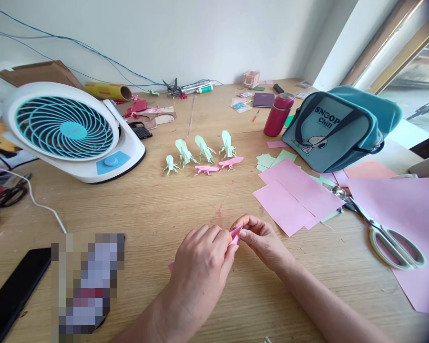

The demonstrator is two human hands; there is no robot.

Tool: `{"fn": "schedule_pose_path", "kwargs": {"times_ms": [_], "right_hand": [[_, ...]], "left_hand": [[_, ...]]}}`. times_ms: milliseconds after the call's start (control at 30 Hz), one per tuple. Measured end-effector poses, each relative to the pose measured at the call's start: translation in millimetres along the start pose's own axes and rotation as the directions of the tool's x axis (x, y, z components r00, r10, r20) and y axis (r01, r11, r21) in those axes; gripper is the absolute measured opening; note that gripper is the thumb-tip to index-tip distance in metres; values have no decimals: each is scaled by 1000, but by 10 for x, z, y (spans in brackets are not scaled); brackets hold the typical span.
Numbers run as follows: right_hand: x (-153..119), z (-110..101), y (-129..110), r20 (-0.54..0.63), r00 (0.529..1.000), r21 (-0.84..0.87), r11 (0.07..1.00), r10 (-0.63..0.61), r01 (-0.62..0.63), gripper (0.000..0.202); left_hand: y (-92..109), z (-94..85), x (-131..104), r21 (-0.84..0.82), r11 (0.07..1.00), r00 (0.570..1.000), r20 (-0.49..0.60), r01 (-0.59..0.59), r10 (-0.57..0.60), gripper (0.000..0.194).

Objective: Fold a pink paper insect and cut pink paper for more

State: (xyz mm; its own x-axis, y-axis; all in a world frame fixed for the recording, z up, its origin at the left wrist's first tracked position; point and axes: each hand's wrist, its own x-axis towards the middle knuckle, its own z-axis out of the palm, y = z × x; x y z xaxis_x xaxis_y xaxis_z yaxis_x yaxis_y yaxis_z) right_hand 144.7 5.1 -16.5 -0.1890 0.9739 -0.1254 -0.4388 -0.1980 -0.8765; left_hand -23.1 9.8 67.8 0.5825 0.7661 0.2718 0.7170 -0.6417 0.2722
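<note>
A small folded piece of pink paper point(236, 234) is pinched between both hands above the front middle of the table. My left hand point(204, 257) wraps round its left part and hides most of it; a pink tip sticks out past the palm's left side. With thumb and forefinger, my right hand point(260, 238) grips the paper's right end. Beyond the hands stand several pale green folded paper figures point(227, 144) and two pink ones point(231, 163). Pink sheets point(286, 205) lie to the right of my right hand.
A white and blue fan point(109, 162) stands at the left, a black phone point(17, 286) in front of it. Scissors point(389, 243), a larger pink sheet point(407, 205), a teal bag point(332, 133) and a red flask point(278, 116) occupy the right side.
</note>
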Motion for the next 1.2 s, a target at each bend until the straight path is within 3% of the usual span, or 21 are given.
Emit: {"fn": "schedule_pose_path", "kwargs": {"times_ms": [867, 1200], "right_hand": [[9, 32, -3, -10, 1000, 113, 994, -12, 13, 15], [-31, 45, 4, 61, 998, 237, 972, -19, 4, 9]], "left_hand": [[23, -36, -42, -3, 1000, 999, -31, -12, 12, 21], [56, -60, -47, 18, 1000, 1000, -24, -15, 15, 21]]}}
